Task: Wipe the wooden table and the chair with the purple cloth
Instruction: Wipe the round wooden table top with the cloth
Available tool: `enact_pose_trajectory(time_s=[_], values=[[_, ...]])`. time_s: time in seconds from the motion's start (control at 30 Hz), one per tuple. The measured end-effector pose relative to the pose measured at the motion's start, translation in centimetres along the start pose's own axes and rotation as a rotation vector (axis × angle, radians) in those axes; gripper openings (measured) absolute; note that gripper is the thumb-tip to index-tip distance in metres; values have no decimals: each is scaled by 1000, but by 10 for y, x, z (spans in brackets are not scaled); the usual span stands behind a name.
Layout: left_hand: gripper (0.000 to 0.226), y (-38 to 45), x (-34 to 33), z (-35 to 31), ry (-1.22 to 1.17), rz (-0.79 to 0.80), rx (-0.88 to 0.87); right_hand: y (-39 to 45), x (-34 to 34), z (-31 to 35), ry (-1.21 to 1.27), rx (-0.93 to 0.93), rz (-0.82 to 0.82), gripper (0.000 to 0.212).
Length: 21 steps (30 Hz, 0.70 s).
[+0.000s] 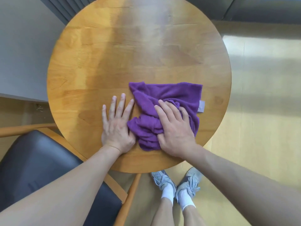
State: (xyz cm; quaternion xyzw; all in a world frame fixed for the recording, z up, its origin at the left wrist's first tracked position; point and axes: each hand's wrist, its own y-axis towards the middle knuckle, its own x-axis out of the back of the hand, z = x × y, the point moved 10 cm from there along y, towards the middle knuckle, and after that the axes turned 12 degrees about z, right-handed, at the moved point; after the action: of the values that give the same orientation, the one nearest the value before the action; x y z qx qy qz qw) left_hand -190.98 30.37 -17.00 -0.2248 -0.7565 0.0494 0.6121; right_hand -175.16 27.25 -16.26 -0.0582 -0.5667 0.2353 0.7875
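A round wooden table (114,54) fills the middle of the head view. A crumpled purple cloth (171,95) lies on its near right part, with a small grey label at its right edge. My right hand (175,128) presses down on the cloth's near half, fingers curled into the folds. Flat on the bare wood just left of the cloth rests my left hand (116,123), fingers spread, its thumb side touching the cloth's edge. A chair (40,163) with a dark padded seat and a wooden frame stands at the lower left, partly under the table's rim.
Pale wooden floor (260,111) stretches to the right of the table. A grey wall (21,46) runs along the left. My feet in grey sneakers (175,181) stand just below the table's near edge.
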Motion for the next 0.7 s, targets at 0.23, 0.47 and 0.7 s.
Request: enact_pose_trajectory(time_s=[0.23,0.47,0.7], values=[[74,0,-2,1,19,-24,-1,28,61,-103,176,-350,-256,75],[83,2,-5,1,56,38,-3,1,5,-8,32,-121,-86,82],[76,3,-3,0,50,10,-1,61,63,-76,65,-44,-110,74]])
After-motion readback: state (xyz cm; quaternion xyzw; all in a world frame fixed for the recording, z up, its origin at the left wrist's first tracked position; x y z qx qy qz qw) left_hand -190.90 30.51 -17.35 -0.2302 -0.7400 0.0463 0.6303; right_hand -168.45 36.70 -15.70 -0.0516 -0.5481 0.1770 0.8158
